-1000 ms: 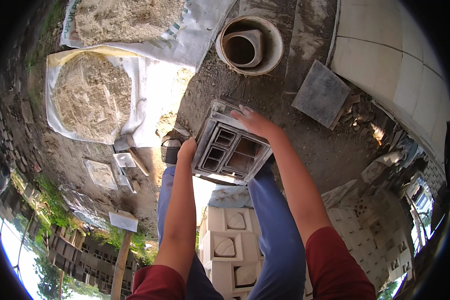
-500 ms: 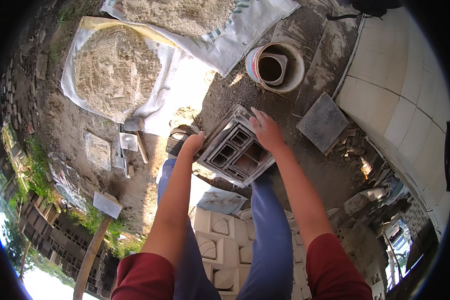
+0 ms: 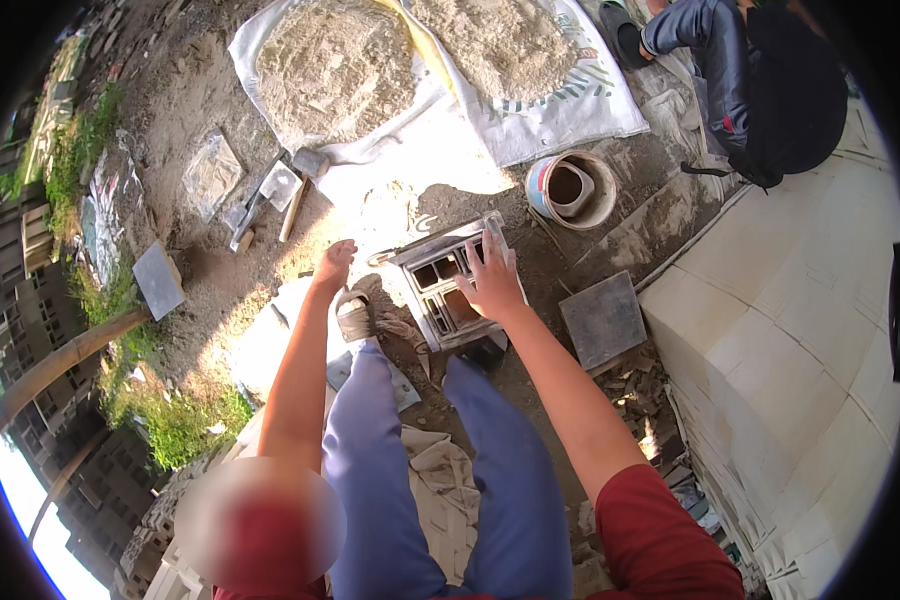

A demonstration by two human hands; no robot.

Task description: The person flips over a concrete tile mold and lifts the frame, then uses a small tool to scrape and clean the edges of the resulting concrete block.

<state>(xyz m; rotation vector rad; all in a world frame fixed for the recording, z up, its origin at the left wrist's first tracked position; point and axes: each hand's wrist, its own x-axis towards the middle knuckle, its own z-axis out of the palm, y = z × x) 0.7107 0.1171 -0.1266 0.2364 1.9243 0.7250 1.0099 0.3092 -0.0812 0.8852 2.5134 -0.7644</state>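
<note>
A grey, dusty mould box (image 3: 432, 312) with several rectangular openings stands on the ground just in front of my feet. My right hand (image 3: 494, 280) lies over its right part, fingers spread across the bars and the far edge. To the left of the box and apart from it, my left hand (image 3: 334, 268) hovers above the ground near my sandalled foot (image 3: 354, 316). Its fingers are loosely bent, and nothing shows in them.
Sacks with sandy powder (image 3: 335, 75) lie at the far side. A bucket (image 3: 598, 205) holding a container stands right of the box, near a square slab (image 3: 604, 320). Left are a mallet (image 3: 310, 162) and a bamboo pole (image 3: 60, 375). Another person (image 3: 715, 70) sits far right.
My left hand has let go of the mould box's side and moved left. My right hand has slid onto its face. The view has shifted, bringing the other person further in.
</note>
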